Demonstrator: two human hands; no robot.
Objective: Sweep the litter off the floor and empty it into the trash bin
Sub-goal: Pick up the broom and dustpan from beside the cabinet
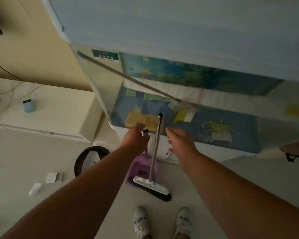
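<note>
While standing over the tools, both arms out. Left hand (136,137) closed round the top of the dustpan handle (145,133), grip holding it. Right hand (179,144) open wide, fingers spread, touching nothing. Broom handle (156,144) upright between the two hands, long axis running nearly straight up from the broom head (151,187) on the floor (214,178); just left of the right palm, so nearest that hand. Purple dustpan (140,169) behind the broom head, touching or nearly so. Litter (51,177) to the left on the floor, white scraps near the trash bin (88,159), well apart from the bristles. Likely next: a short sideways reach of the right hand to close on the shaft.
</note>
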